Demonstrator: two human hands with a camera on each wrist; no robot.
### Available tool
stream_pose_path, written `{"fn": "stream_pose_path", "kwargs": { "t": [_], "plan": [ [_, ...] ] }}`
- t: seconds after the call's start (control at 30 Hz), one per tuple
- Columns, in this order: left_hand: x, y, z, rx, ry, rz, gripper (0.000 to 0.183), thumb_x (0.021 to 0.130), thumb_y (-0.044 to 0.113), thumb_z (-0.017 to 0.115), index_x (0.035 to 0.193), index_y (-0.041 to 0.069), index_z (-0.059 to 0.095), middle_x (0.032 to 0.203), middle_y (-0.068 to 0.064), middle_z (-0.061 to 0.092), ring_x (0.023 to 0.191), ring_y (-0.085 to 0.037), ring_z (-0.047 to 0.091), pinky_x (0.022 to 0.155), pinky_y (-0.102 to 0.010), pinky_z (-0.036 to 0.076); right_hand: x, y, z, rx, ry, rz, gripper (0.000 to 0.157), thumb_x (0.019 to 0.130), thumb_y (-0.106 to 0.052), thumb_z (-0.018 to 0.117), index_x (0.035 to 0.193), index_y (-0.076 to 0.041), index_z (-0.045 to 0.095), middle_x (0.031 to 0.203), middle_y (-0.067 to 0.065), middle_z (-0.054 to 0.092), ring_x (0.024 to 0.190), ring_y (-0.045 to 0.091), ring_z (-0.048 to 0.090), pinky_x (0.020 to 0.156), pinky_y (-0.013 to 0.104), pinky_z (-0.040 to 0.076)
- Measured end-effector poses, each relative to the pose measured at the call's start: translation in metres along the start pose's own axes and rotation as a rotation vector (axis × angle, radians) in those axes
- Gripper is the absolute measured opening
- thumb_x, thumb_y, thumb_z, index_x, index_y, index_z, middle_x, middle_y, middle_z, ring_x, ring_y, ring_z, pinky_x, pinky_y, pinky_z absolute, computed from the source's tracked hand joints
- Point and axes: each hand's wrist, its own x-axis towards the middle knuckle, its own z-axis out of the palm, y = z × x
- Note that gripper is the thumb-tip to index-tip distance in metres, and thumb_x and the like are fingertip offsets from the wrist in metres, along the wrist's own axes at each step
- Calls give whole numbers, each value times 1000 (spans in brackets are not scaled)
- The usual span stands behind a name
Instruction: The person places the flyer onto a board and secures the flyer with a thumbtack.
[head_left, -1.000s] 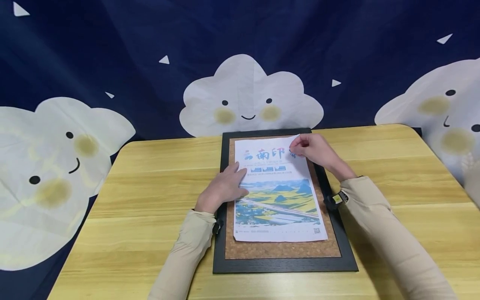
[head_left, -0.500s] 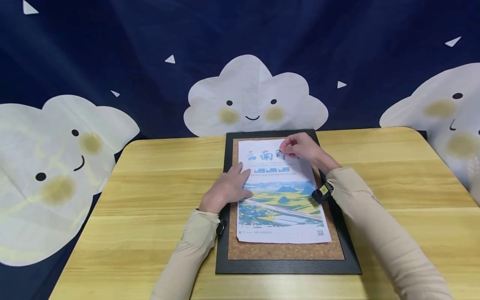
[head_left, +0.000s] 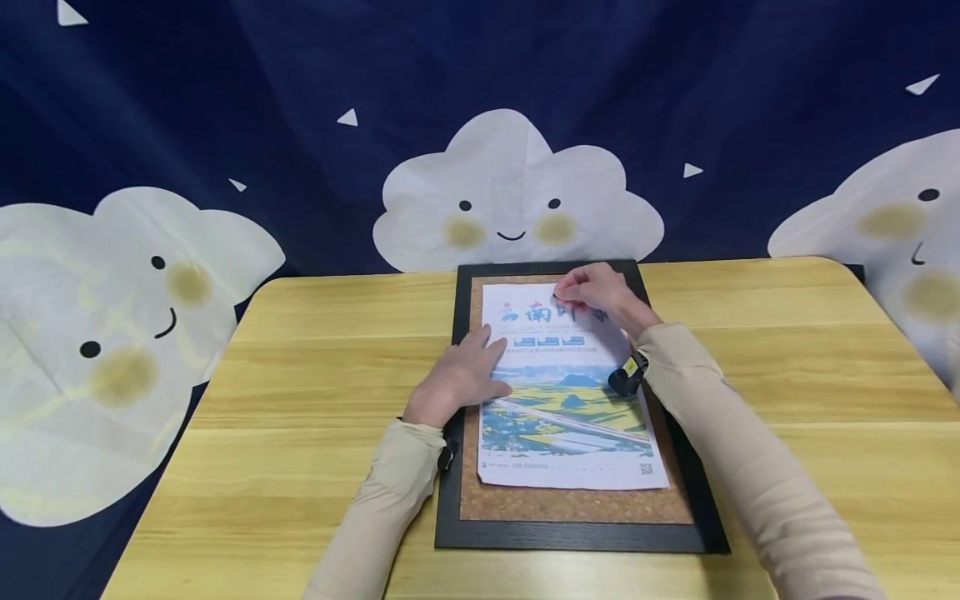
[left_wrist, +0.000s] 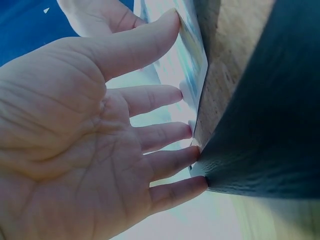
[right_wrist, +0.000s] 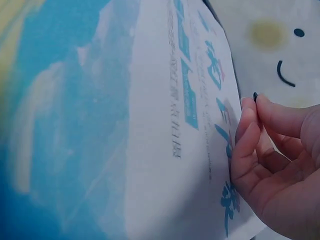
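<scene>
A printed poster (head_left: pixel 558 417) with blue lettering and a yellow-blue landscape lies on a black-framed cork board (head_left: pixel 573 505). My left hand (head_left: pixel 461 377) rests along the poster's left edge, fingers spread; the left wrist view shows its straight fingers (left_wrist: pixel 157 97) at the paper edge and the black frame (left_wrist: pixel 260 145). Above the lettering, my right hand (head_left: pixel 600 292) pinches a small black tack (right_wrist: pixel 255 97) between thumb and index finger. Its other fingers are curled under, close over the poster's top part. The tack's lower part is hidden by the fingertips.
The board lies on a wooden table (head_left: pixel 330 375), near its back edge. Behind hangs a dark blue cloth (head_left: pixel 405 58) printed with smiling clouds. Black wrist cameras (head_left: pixel 627 377) are strapped at both sleeves.
My right hand has moved left over the poster, from its top right corner to above the middle of the lettering, still pinching the tack. My left hand stays at the left edge.
</scene>
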Motion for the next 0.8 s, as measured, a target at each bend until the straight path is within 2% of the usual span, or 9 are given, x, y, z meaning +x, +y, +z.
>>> {"fn": "stream_pose_path", "kwargs": {
  "t": [0.2, 0.37, 0.6, 0.8],
  "plan": [
    [0, 1, 0, 4, 8, 14, 76, 101, 37, 69, 163, 11, 34, 171, -15, 16, 157, -33, 15, 123, -49, 22, 6, 2, 2, 53, 20, 66, 17, 101, -11, 70, 110, 1, 75, 86, 2, 75, 71, 9, 64, 62, 22, 47],
    [-1, 2, 0, 15, 15, 15, 75, 101, 36, 69, 162, 10, 35, 171, -17, 17, 157, -34, 16, 123, -49, 22, 9, 0, 6, 18, 16, 74, 16, 99, -11, 72, 108, 1, 76, 81, 1, 72, 66, 8, 61, 60, 20, 46],
    [0, 1, 1, 8, 17, 10, 75, 100, 35, 69, 162, 10, 36, 171, -17, 17, 157, -34, 15, 123, -50, 22, 12, -4, 11, 28, 17, 83, 18, 97, -8, 74, 107, 7, 75, 73, -1, 69, 60, 6, 60, 55, 18, 47],
    [1, 2, 2, 11, 11, 6, 76, 101, 37, 69, 163, 10, 34, 171, -17, 15, 157, -35, 14, 122, -51, 22, 12, -5, 12, 13, 30, 82, 16, 97, -7, 74, 106, 7, 75, 75, 1, 70, 60, 7, 61, 56, 18, 48]
  ]
}}
